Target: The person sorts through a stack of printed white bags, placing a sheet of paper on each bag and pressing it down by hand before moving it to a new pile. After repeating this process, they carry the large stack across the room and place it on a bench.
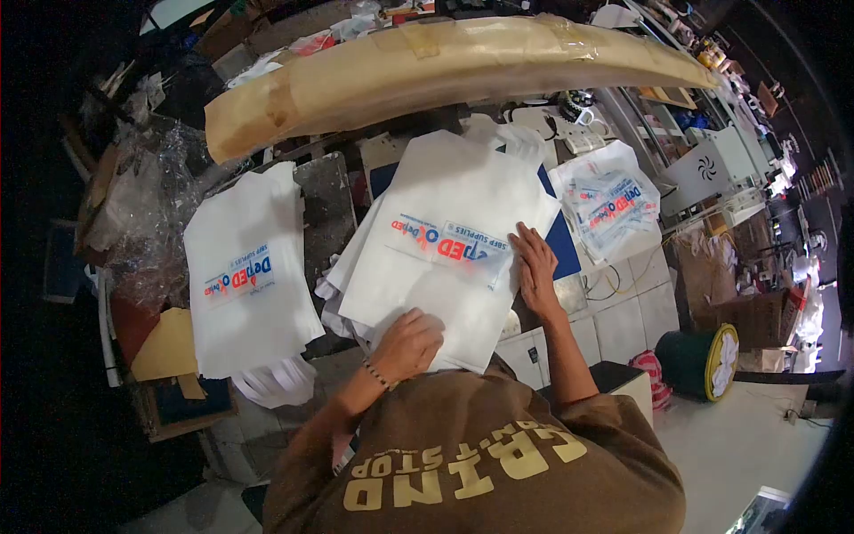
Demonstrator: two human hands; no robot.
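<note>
A white printed bag (427, 285) with red and blue lettering lies on top of a loose stack of similar white sheets in front of me. At its near left edge my left hand (409, 345) is closed, its curled fingers gripping the bag's border. My right hand (536, 271) rests on the right edge with fingers stretched out over the printed surface; its thumb is not clearly visible. Beneath the stack, a dark blue board (566, 245) shows at the right. Another white printed pile (253, 276) lies to the left.
Crumpled printed bags (614, 200) lie on the right. A long tan taped padded piece (445, 76) arches across the back. Clear plastic wrap (147, 214) bunches at far left. A green round bin (703, 363) and a grey machine box (712, 173) stand right.
</note>
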